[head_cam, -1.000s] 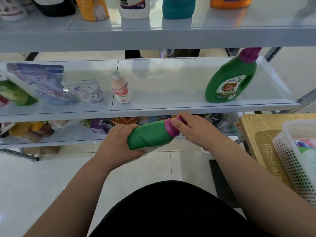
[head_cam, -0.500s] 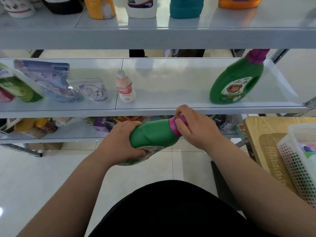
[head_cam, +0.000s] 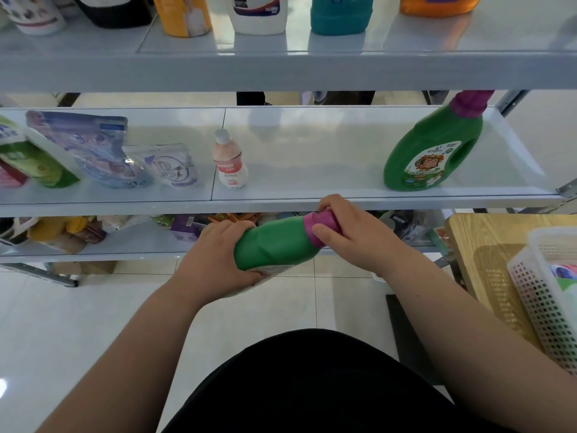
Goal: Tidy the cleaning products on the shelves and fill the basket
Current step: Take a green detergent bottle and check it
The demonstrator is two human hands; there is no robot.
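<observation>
I hold a green detergent bottle [head_cam: 274, 245] on its side in front of the middle shelf [head_cam: 312, 203], its label facing down. My left hand [head_cam: 218, 260] grips the bottle's body. My right hand [head_cam: 352, 232] is curled round its pink cap [head_cam: 323, 225]. A second green bottle with a pink cap [head_cam: 437, 148] stands upright at the right end of the middle shelf. A white perforated basket [head_cam: 543, 295] sits on a wooden table [head_cam: 474, 239] at the right, with a packet partly visible inside.
The middle shelf also carries a small pink bottle [head_cam: 229, 160] and several refill pouches [head_cam: 93, 148] at the left. Several bottles [head_cam: 340, 14] line the top shelf. The lower shelf [head_cam: 93, 248] holds mixed packets. Tiled floor lies below.
Both hands have lifted the green bottle slightly, closer to the edge of the middle shelf. Their grip on the body and cap is unchanged.
</observation>
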